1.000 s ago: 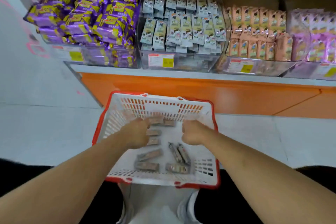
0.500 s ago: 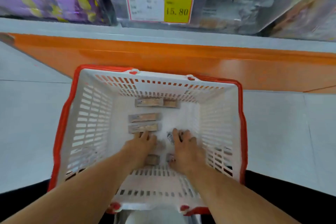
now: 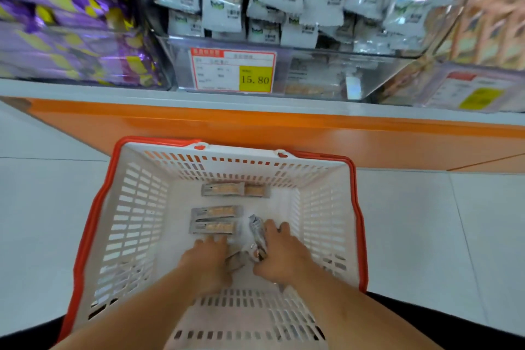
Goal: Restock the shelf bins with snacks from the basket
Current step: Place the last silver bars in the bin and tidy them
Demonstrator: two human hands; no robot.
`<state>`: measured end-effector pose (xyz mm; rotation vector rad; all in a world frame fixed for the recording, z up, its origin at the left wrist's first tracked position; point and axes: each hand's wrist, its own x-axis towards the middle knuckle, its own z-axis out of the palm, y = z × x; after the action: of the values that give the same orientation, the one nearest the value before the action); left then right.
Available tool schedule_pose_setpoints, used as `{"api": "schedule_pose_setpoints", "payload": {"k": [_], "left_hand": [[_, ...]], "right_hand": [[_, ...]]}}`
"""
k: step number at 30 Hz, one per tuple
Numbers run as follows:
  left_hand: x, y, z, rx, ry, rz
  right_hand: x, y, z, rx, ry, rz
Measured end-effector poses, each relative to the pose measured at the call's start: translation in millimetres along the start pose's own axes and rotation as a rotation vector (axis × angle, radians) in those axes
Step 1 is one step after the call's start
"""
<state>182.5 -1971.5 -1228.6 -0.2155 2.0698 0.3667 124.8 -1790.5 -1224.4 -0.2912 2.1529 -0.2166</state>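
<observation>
A white basket with a red rim (image 3: 93,216) stands on the floor below the shelf. Several grey snack bars lie on its bottom, among them a bar by the far wall (image 3: 223,189) and two side by side (image 3: 216,220). Both my hands are down inside the basket. My right hand (image 3: 284,258) grips grey snack packets (image 3: 257,231) that stick up past its fingers. My left hand (image 3: 206,264) curls over a packet (image 3: 235,261) lying between the two hands. The clear shelf bin (image 3: 312,74) straight ahead holds white snack bags (image 3: 224,0).
An orange shelf base (image 3: 255,133) runs across behind the basket. A price tag reading 15.80 (image 3: 233,71) sits on the bin front. Purple packs (image 3: 65,23) fill the left bin and orange packs (image 3: 488,23) the right one. Grey floor tiles lie on both sides.
The view has tilted up, showing the white bags in the bin. My right hand has gathered packets and lifted their ends; my left hand has closed over a packet near it.
</observation>
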Motion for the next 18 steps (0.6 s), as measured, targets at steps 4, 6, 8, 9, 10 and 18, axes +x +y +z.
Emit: {"api": "schedule_pose_setpoints", "payload": {"k": [4, 6, 8, 9, 10, 18], "left_hand": [[-45, 10, -65, -0.309, -0.035, 0.077], [-78, 13, -103, -0.445, -0.117, 0.13], [-118, 16, -141, -0.579, -0.189, 0.164], [-140, 18, -157, -0.616, -0.19, 0.21], [-161, 20, -170, -0.623, -0.175, 0.253], [-284, 48, -221, -1.252, 0.074, 0.598]], "right_hand": [[-28, -29, -71, 0.283, -0.123, 0.017], [-56, -44, -115, 0.392, -0.195, 0.0], [-96, -60, -158, 0.432, -0.243, -0.072], [-119, -66, -178, 0.424, -0.245, -0.12], [-142, -72, -196, 0.411, -0.237, -0.169], [-274, -92, -273, 0.565, 0.172, -0.386]]}}
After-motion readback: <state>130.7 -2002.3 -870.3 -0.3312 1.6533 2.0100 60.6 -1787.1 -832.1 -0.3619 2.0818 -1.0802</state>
